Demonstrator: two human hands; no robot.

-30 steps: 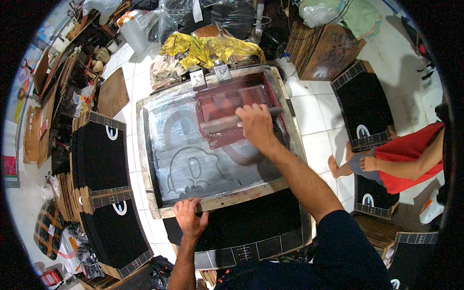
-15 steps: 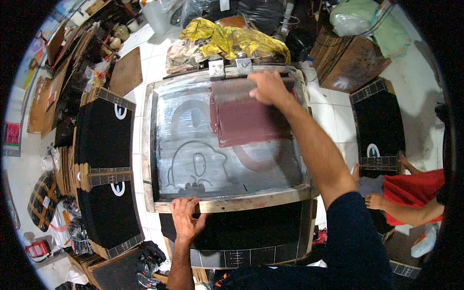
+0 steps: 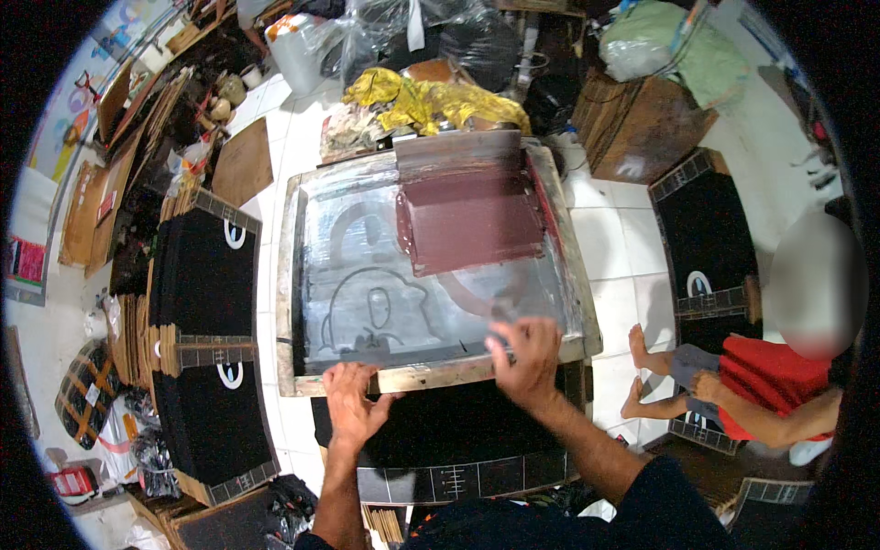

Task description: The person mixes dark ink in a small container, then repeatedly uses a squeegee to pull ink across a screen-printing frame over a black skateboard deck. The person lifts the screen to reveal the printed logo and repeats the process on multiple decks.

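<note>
Apparent step: frame holding. Left grip clamped on pale rectangular wooden frame; right grip apart, empty. Two-handed hold requires right-side closure.

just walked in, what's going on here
A person's left hand lies over the near edge of a screen-printing frame above a black panel. The right hand, blurred and with nothing visible in it, is near the right part of that edge. A squeegee sits at the frame's far end, out of both hands, beyond a patch of dark red ink.
</note>
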